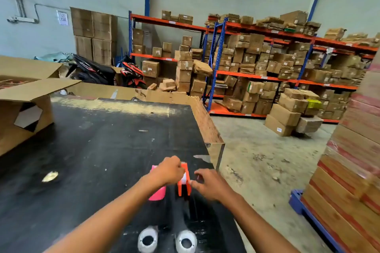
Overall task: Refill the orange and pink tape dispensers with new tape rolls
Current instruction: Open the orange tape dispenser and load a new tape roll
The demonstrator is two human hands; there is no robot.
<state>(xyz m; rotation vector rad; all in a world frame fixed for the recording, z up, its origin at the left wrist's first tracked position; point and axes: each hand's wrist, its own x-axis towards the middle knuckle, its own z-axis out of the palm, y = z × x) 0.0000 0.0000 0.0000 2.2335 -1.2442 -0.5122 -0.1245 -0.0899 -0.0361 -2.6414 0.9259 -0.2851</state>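
both hands at the orange dispenser on the black tabletop

the orange tape dispenser (183, 186) stands on the black tabletop (98, 150) near its right edge, with the pink tape dispenser (157, 193) just beside it on the left. the left hand (169, 170) reaches over the pink one, hiding its upper part, and its fingers are curled tight at the top of the orange dispenser; its grip looks narrow and pinched, though motion blur makes it hard to say exactly what it holds. the right hand (207, 184) sits against the right side of the orange dispenser, fingers bent in a half-closed grip, fingertips touching or nearly touching the orange wall. something pale shows inside the orange frame between the two hands.

two white tape rolls (148, 239) lie flat side by side at the near edge of the tabletop, well apart from the dispensers. an open cardboard box (26, 109) rests on the far left of the tabletop. beyond stand shelves (267, 78) packed with cartons, and a stacked pallet (349, 170) rises on the right.
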